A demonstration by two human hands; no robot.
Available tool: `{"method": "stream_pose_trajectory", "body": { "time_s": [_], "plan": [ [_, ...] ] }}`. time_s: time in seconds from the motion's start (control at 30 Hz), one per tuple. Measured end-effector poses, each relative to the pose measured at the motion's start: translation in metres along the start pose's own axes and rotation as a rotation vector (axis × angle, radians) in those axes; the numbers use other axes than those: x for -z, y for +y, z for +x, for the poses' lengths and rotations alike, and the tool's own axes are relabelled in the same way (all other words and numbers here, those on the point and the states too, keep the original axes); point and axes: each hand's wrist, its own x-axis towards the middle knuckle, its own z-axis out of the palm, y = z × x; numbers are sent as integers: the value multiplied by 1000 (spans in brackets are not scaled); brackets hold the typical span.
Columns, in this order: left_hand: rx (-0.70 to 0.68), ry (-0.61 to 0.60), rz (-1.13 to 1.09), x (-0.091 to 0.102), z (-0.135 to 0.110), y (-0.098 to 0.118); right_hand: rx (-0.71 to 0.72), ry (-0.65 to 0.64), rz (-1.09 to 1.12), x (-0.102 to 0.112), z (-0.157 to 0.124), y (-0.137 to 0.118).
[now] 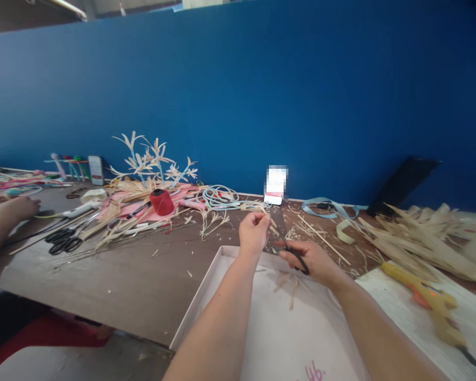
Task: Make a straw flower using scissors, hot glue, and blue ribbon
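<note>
My left hand (254, 233) pinches a small pale strip of dried husk (274, 231) above the far rim of a shallow white box (297, 317). Black-handled scissors (297, 256) are in my right hand (311, 259), their blades pointing up and left toward the strip. Whether the blades touch it I cannot make out. Cut pieces of husk (292, 291) lie inside the box below my hands, and thin trimmings (301, 230) are scattered on the table just beyond.
A yellow glue gun (428, 296) lies on paper at right, near a husk pile (424, 238). Husk flowers (154, 159), a red thread cone (162, 202), blue cord (221, 197) and more scissors (63, 241) are at left. Another person's hand (18, 209) rests at far left.
</note>
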Motion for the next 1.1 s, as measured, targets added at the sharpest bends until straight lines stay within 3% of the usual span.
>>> {"method": "stream_pose_trajectory", "body": {
  "time_s": [0.43, 0.5, 0.57, 0.63, 0.7, 0.87, 1.1],
  "plan": [
    [2, 20, 3, 0, 1, -2, 4, 48, -2, -1, 5, 6],
    [3, 15, -2, 0, 1, -2, -18, 149, -2, 3, 8, 12],
    [2, 8, -2, 0, 1, -2, -84, 329, -73, 11, 10, 21],
    [5, -1, 2, 0, 0, -1, -187, 522, -254, 23, 11, 29],
    [10, -14, 13, 0, 0, -1, -278, 614, -457, 34, 10, 35],
    [1, -39, 65, 1, 1, -6, -390, 607, -670, 47, 5, 38],
    [6, -46, 122, 2, 3, -10, -413, 562, -564, 45, 8, 40]
  ]
}}
